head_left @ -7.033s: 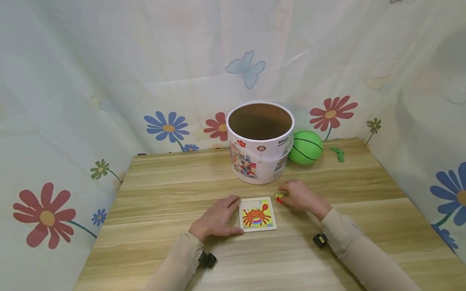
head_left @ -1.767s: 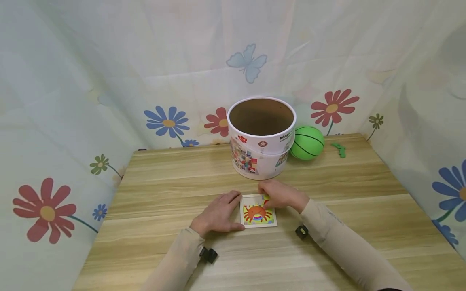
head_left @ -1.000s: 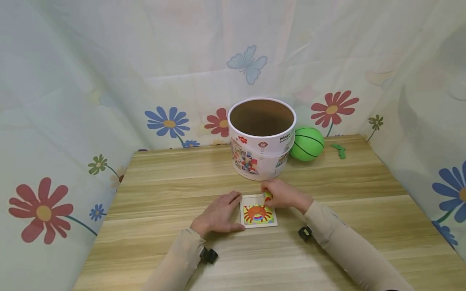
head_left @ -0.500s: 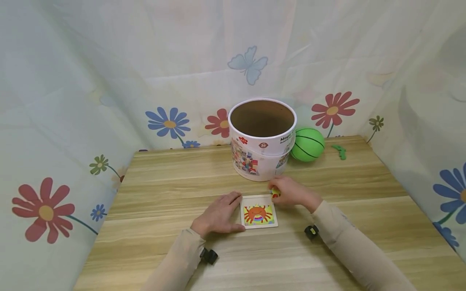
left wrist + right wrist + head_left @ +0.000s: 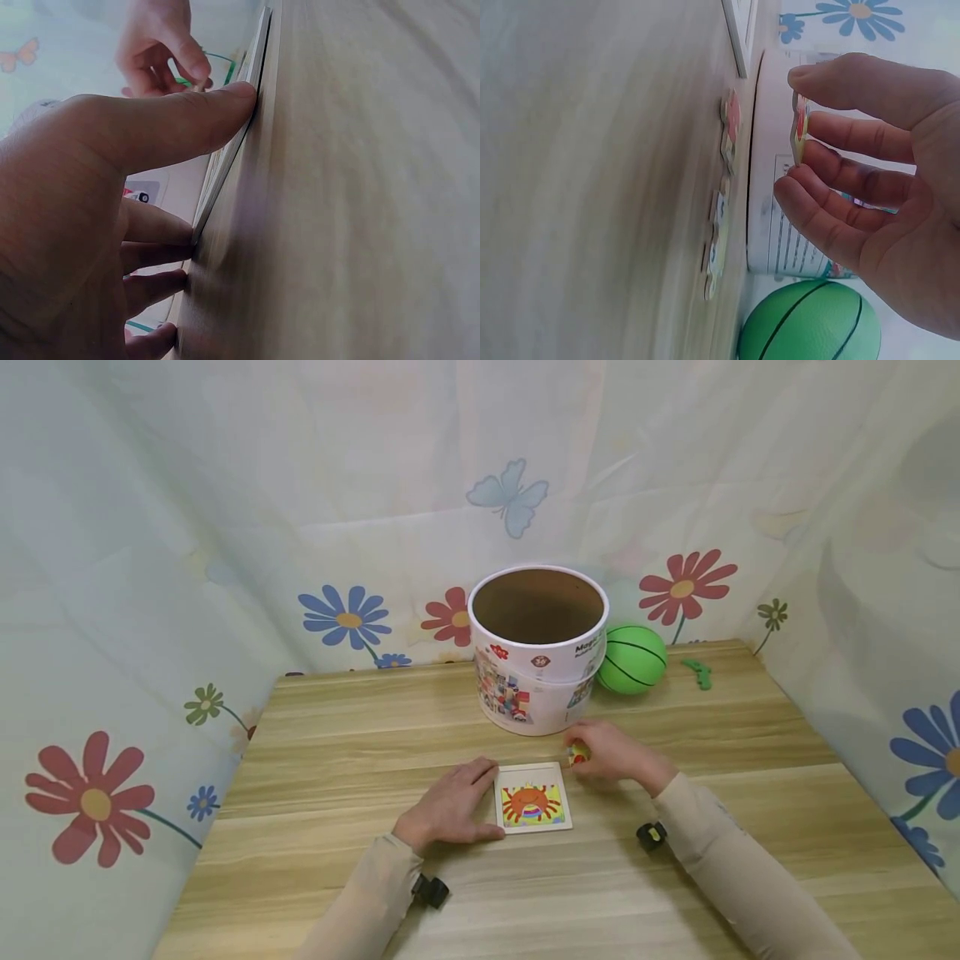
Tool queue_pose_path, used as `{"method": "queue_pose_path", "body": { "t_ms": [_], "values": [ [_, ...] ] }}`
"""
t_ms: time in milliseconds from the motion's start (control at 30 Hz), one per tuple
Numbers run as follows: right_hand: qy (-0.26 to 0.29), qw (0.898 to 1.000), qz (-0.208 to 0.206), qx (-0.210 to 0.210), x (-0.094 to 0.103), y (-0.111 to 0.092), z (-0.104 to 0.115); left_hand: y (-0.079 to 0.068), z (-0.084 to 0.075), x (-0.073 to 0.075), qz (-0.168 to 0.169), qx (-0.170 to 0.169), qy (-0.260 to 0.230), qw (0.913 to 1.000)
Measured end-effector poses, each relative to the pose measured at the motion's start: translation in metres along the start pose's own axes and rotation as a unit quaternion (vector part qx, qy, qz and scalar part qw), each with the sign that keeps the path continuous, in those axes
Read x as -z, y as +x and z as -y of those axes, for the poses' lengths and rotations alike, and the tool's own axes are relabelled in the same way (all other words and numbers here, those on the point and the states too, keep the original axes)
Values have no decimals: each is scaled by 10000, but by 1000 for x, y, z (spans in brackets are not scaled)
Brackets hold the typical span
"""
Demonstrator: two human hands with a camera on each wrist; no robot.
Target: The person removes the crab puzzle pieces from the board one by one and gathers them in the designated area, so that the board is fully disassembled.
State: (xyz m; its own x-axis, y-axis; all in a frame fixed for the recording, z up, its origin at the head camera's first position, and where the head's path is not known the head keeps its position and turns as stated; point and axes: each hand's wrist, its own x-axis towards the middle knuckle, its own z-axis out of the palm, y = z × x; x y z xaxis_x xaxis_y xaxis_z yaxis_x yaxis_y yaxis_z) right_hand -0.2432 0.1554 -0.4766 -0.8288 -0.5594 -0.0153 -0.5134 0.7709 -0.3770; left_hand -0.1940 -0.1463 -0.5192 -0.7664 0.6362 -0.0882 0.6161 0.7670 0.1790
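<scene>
A small square puzzle tray (image 5: 534, 770) with a light wooden frame lies flat on the table, holding an orange crab picture. The strip along its far side is bare. My left hand (image 5: 450, 806) holds the tray's left side, thumb at the near corner and index finger at the far corner. Just beyond the tray's far right corner, my right hand (image 5: 611, 753) pinches a yellow and red puzzle piece (image 5: 800, 127) between thumb and fingers, raised off the table. Below that hand, two loose puzzle pieces (image 5: 730, 131) lie on the table in the right wrist view.
A white toy bucket (image 5: 536, 689) with printed pictures stands behind the tray, its inside seen as brown. Against its right side sits a green ball (image 5: 633, 660) with black lines. Further right lies a small green toy (image 5: 701, 675). Flower-printed curtains (image 5: 375, 527) enclose the table (image 5: 352, 735).
The red-claw piece, in the tray's far right corner in the oldest frame, has been lifted out. My right hand has carried it rightward off the tray. The left hand stays put.
</scene>
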Motion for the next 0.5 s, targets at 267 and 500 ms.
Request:
{"method": "queue_pose_path", "body": {
  "t_ms": [267,500],
  "values": [
    [49,9999,-74,-137,5,-2,-9,0,-1,0,43,56,18,10000],
    [-9,9997,-98,-232,10,-5,-17,0,-1,1,-8,33,23,10000]
  ]
}}
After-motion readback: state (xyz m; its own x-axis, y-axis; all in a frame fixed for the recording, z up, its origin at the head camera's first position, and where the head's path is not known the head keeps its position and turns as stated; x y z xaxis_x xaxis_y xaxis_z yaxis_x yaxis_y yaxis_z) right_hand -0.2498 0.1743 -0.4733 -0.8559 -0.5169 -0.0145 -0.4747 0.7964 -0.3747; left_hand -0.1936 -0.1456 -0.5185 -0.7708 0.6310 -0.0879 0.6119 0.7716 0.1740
